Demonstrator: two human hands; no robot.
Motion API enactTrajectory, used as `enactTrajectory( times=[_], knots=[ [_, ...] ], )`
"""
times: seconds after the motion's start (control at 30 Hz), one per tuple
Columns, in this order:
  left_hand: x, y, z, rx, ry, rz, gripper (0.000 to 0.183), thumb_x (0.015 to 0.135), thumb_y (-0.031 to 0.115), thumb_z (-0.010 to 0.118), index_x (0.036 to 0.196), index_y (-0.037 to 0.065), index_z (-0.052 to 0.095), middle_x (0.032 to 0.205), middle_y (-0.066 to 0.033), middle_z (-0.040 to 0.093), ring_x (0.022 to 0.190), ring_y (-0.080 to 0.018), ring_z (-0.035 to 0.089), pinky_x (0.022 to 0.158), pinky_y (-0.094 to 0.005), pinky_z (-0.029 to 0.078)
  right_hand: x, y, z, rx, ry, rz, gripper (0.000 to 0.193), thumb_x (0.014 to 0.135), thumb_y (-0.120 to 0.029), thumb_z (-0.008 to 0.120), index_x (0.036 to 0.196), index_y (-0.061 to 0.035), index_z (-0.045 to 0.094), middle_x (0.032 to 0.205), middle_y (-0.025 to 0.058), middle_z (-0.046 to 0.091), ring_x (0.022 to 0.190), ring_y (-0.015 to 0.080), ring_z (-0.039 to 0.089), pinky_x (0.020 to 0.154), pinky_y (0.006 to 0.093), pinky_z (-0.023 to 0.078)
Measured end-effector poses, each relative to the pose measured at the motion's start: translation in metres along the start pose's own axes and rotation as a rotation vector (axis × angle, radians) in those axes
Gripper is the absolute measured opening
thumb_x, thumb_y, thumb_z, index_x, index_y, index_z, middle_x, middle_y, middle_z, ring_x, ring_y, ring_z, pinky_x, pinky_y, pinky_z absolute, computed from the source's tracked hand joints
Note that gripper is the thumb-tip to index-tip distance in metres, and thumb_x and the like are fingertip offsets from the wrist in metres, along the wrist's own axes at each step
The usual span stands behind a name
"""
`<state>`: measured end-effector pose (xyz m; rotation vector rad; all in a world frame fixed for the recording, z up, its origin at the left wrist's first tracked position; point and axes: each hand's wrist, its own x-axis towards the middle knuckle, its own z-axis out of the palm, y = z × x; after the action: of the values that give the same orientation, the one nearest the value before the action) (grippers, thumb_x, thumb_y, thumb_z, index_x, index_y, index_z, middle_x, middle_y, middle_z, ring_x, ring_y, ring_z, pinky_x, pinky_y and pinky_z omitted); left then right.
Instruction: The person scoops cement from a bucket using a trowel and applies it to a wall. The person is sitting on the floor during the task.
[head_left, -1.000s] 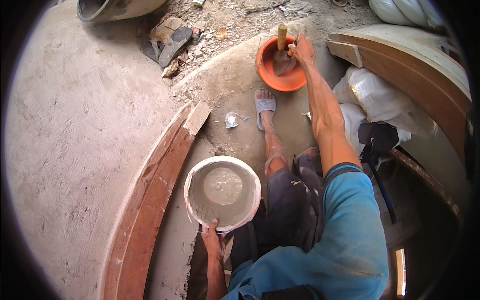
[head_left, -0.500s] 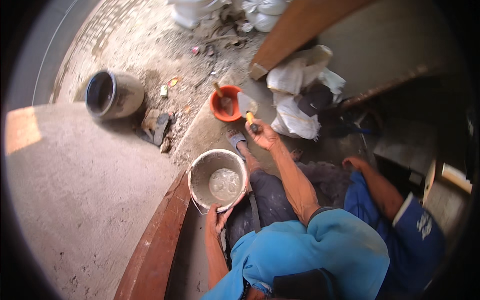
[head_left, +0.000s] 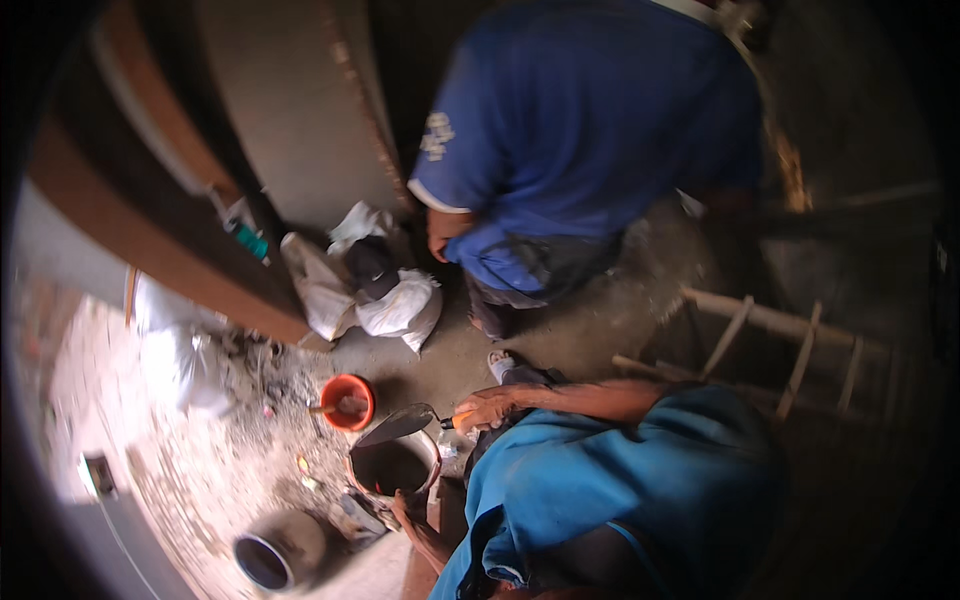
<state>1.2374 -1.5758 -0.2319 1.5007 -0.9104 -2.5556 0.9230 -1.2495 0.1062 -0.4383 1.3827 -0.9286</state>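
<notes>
Gripping the trowel (head_left: 400, 424) handle in my closed right hand (head_left: 487, 408) over the bucket (head_left: 392, 468), left hand (head_left: 408, 510) clasping its rim, I judge the tilted blade could spill its load.

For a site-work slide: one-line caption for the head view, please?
Right hand holds a trowel over a bucket gripped by the left hand.

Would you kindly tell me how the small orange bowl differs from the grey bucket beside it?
The small orange bowl is bright, shallow and smaller; the grey bucket is dull, deeper and wider. A stick-like handle rests in the bowl, while a trowel held by the right hand hangs over the bucket. Both are round, open-topped and on the ground.
</notes>
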Motion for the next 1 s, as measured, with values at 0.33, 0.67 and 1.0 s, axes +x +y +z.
enactTrajectory(
  times=[0.33,0.67,1.0],
  knots=[
    [-0.016,0.026,0.186,0.710,-0.261,-0.246,0.051,0.089,0.038,0.069,0.130,0.012,0.055,0.112,-0.0117,0.063,0.091,-0.0299,0.065,0.069,-0.0483,0.060,-0.205,0.108,-0.022,-0.159,0.684,0.273,0.055,0.086,-0.057,0.060,0.089,-0.0032,0.070,0.071,0.0109,0.065,0.067,0.0221,0.064,0.061,0.0388,0.048],
    [-0.049,-0.109,0.383,1.142,-0.646,-0.302,0.053,0.093,0.044,0.064,0.136,0.015,0.053,0.110,-0.0106,0.064,0.088,-0.0264,0.065,0.064,-0.0439,0.060,-0.394,0.292,-0.021,0.215,0.941,0.468,0.058,0.077,-0.043,0.070,0.115,-0.0029,0.052,0.099,0.0190,0.065,0.081,0.0304,0.068,0.071,0.0425,0.051],
    [-0.095,-0.362,0.654,2.104,-0.767,0.070,0.040,0.082,0.024,0.061,0.109,-0.006,0.062,0.087,-0.0148,0.068,0.076,-0.0241,0.067,0.063,-0.0421,0.055,-0.509,0.413,-0.047,0.303,1.324,0.553,0.054,0.090,-0.058,0.053,0.101,-0.0060,0.063,0.094,0.0226,0.067,0.089,0.0421,0.064,0.077,0.0489,0.048]
  ],
)
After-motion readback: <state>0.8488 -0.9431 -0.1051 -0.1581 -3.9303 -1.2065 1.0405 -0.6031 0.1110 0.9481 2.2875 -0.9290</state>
